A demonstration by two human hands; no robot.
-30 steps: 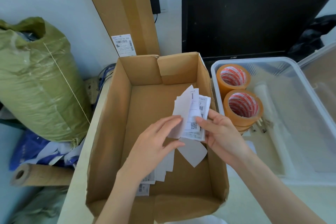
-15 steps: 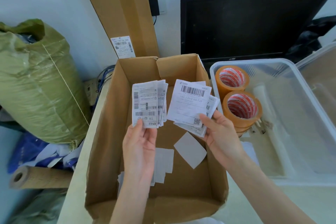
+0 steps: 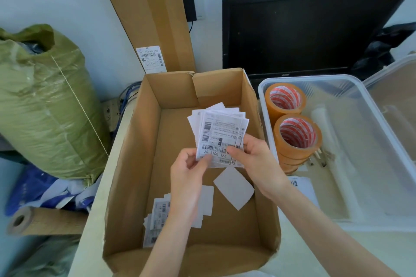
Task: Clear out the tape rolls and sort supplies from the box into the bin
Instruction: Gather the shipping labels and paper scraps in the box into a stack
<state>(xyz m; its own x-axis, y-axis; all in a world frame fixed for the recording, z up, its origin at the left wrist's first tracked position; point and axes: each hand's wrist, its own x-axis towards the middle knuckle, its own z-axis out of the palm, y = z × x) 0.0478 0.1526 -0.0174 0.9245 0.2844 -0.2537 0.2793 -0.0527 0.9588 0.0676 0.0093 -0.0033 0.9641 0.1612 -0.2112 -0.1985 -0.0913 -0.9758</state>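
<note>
- Shipping labels (image 3: 219,135), fanned into one stack, are held above the middle of the cardboard box (image 3: 144,164), roughly at the centre of the head view.
- The stack's lower left corner is pinched by the thumb and fingers of the left hand (image 3: 189,173); its lower right edge is gripped by the curled fingers of the right hand (image 3: 254,159). Nothing else is held by either hand.
- More loose labels (image 3: 157,216) and blank white slips (image 3: 234,186) are left on the box floor, toward 6 o'clock of the held stack.
- Two tape rolls (image 3: 297,135) are already stood in the clear plastic bin (image 3: 382,132), at 3 o'clock of the box, touching each other.
- Risk, as judged: the fanned sheets are only caught by their lower edges, so the back ones could slide out and be scattered if the grip is loosened during the carry toward 3 o'clock.
- Risk, as judged: the stack could be snagged on the box's right wall, or the upright rolls knocked, if the lift is too low.
- A pale tabletop (image 3: 299,252) carries box and bin; a few papers (image 3: 301,186) lie between them.
- At 12 to 1 o'clock a dark monitor (image 3: 304,29) is stood against a white wall; a tall cardboard panel (image 3: 148,13) is leaned at 12 o'clock.
- At 9 o'clock a green woven sack (image 3: 42,105) is seen, with a cardboard tube (image 3: 45,220) toward 8 o'clock below it.
</note>
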